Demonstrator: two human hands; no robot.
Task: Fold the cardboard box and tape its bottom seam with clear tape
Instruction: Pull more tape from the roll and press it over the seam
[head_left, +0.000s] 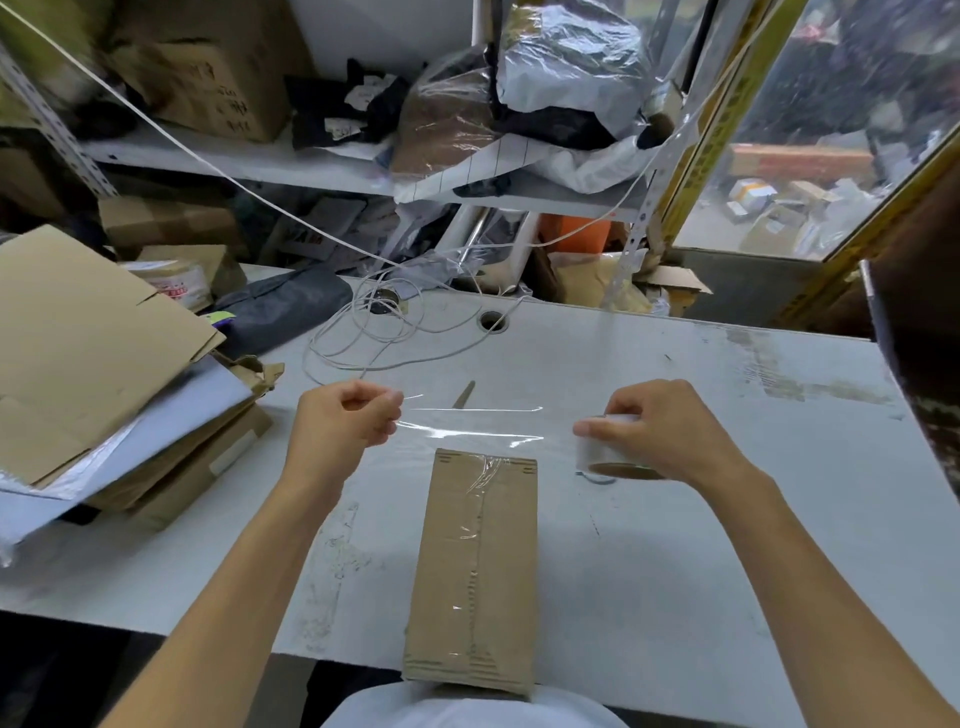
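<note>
Left hand: fingers pinched on free end of the clear shiny tape strip, pulling it taut so it won't curl.
Strip: spans betw. both hands, above far end of box; prob. a cross-piece.
Folded brown cardboard box: flat on white tabletop, centre, lengthwise seam already taped.
Right hand: fingers wrapped round the clear tape roll w/ brown core, holding it as anchor.

Arms: both forearms bare to the elbow, no sleeves in view.
Hands: left hand and right hand bare, without gloves, rings or watch.
Torso: white garment at the bottom edge.
</note>
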